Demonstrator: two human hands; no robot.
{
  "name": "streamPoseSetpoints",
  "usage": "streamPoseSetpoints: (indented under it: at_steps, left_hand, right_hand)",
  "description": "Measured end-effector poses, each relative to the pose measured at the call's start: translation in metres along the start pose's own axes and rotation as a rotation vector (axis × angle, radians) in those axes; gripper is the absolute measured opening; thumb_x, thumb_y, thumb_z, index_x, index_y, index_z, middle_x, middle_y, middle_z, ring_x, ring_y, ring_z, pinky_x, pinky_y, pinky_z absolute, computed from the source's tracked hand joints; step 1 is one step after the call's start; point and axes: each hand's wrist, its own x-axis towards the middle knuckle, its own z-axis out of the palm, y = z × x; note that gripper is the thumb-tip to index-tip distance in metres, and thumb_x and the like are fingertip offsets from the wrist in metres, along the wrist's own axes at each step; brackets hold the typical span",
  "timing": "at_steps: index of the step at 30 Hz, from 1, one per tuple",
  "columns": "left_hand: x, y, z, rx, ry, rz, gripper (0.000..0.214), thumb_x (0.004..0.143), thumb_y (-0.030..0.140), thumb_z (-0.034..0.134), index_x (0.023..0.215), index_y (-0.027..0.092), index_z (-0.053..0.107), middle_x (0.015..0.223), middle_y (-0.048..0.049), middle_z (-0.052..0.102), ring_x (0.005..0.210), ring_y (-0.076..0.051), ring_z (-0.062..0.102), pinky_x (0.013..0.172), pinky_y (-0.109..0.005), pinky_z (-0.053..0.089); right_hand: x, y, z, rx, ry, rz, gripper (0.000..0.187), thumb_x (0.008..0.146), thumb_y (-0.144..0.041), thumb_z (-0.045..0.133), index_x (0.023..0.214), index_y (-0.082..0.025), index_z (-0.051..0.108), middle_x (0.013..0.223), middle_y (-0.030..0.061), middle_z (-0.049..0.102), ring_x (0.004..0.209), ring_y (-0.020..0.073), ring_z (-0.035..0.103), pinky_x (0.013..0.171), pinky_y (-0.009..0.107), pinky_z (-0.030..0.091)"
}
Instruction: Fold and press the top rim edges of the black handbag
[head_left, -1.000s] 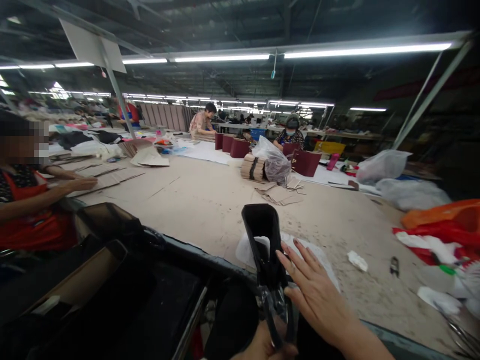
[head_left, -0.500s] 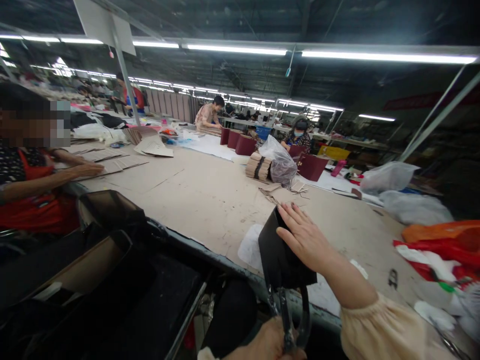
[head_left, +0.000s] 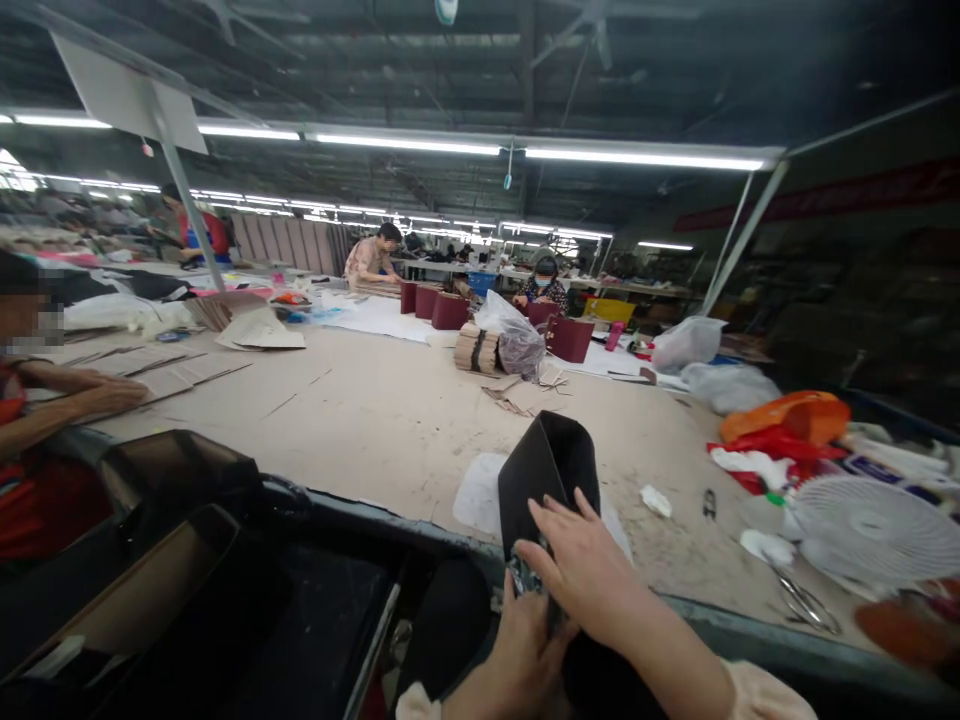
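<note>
A black paper bag (head_left: 546,470) stands upright at the near edge of the big table (head_left: 390,420). My right hand (head_left: 585,570) lies on its lower front with fingers spread over it. My left hand (head_left: 517,655) is just below, fingers curled around the bag's bottom where a shiny black handle shows (head_left: 525,580). A white sheet (head_left: 480,495) lies under the bag.
A person in red (head_left: 45,440) works at the left. Black cartons (head_left: 187,540) stand in front of me. Scissors (head_left: 806,602), a white fan (head_left: 877,525), orange and red plastic bags (head_left: 787,425), and a cardboard stack (head_left: 480,350) lie on the table. Other workers sit far back.
My right hand slid from the bag's top edge down to its lower front. My left hand came up to the bag's bottom. The view swung to the right.
</note>
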Motion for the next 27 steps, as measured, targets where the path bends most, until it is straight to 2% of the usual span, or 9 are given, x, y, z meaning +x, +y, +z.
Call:
streamPoseSetpoints:
  at_steps: [2,4,6,9,11,15,18,22,27]
  left_hand:
    - [0.011,0.005,-0.004,-0.116,0.109,-0.017,0.020,0.077,0.033,0.059,0.091,0.020,0.065,0.085,-0.0072,0.066,0.088,-0.024,0.057,0.093,-0.044,0.039]
    - [0.028,0.013,-0.013,-0.151,0.130,-0.041,0.019,0.078,0.035,0.058,0.088,0.019,0.065,0.083,-0.0067,0.066,0.080,-0.021,0.058,0.087,-0.040,0.042]
    - [0.050,0.025,-0.024,-0.238,0.220,-0.123,0.022,0.077,0.038,0.059,0.076,0.016,0.062,0.064,-0.0023,0.059,0.062,-0.015,0.052,0.073,-0.033,0.046]
    - [0.085,0.051,-0.044,-0.671,0.383,-0.204,0.034,0.079,0.043,0.058,0.061,0.015,0.051,0.040,0.0098,0.035,0.038,-0.005,0.031,0.065,-0.028,0.046]
    - [0.100,0.064,-0.058,-0.946,0.412,-0.250,0.036,0.084,0.045,0.051,0.064,0.015,0.048,0.037,0.0125,0.027,0.035,-0.003,0.025,0.064,-0.027,0.047]
    - [0.097,0.063,-0.081,-1.318,0.539,-0.356,0.038,0.094,0.038,0.032,0.065,0.015,0.044,0.038,0.0126,0.018,0.033,-0.003,0.023,0.061,-0.021,0.046]
    - [0.078,0.044,-0.085,-1.366,0.617,-0.441,0.044,0.097,0.026,0.013,0.062,0.016,0.036,0.040,0.0117,0.014,0.032,-0.003,0.023,0.062,-0.021,0.045]
    - [0.057,0.026,-0.076,-1.329,0.609,-0.492,0.043,0.096,0.016,0.006,0.060,0.017,0.030,0.042,0.0107,0.015,0.033,-0.004,0.022,0.061,-0.022,0.045]
    - [0.054,0.022,-0.072,-1.362,0.574,-0.511,0.038,0.095,0.014,0.011,0.062,0.018,0.029,0.046,0.0103,0.014,0.036,-0.004,0.022,0.063,-0.022,0.046]
  right_hand:
    - [-0.033,-0.006,-0.007,0.242,-0.008,-0.027,0.048,0.091,-0.043,0.034,0.129,-0.019,0.050,0.128,0.0094,0.055,0.122,0.0240,0.046,0.108,0.049,0.025]
    - [-0.067,-0.005,-0.009,0.456,0.081,0.000,0.041,0.090,-0.040,0.040,0.124,-0.024,0.055,0.126,0.0065,0.057,0.120,0.0235,0.048,0.106,0.047,0.030]
    - [-0.098,0.003,-0.003,0.684,0.231,0.169,0.036,0.087,-0.042,0.046,0.113,-0.024,0.063,0.117,0.0075,0.063,0.111,0.0250,0.055,0.102,0.047,0.037]
    - [-0.137,0.023,0.025,1.059,0.447,0.525,0.038,0.083,-0.048,0.050,0.100,-0.019,0.069,0.100,0.0098,0.070,0.094,0.0267,0.064,0.092,0.048,0.046]
    - [-0.157,0.036,0.050,1.181,0.563,0.666,0.040,0.077,-0.049,0.058,0.098,-0.017,0.069,0.096,0.0103,0.071,0.092,0.0274,0.065,0.093,0.049,0.045]
    - [-0.178,0.052,0.090,1.296,0.685,0.783,0.046,0.074,-0.050,0.062,0.105,-0.017,0.066,0.101,0.0119,0.069,0.096,0.0283,0.064,0.095,0.052,0.043]
    - [-0.176,0.059,0.107,1.411,0.647,0.818,0.050,0.077,-0.054,0.056,0.109,-0.016,0.065,0.103,0.0147,0.068,0.095,0.0293,0.064,0.087,0.051,0.048]
    - [-0.161,0.065,0.115,1.122,0.625,0.718,0.052,0.083,-0.052,0.048,0.123,-0.019,0.056,0.117,0.0135,0.062,0.106,0.0271,0.059,0.093,0.049,0.044]
    - [-0.136,0.057,0.101,0.525,0.571,0.411,0.057,0.091,-0.038,0.036,0.144,-0.021,0.021,0.147,0.0091,0.028,0.134,0.0215,0.026,0.109,0.045,0.026]
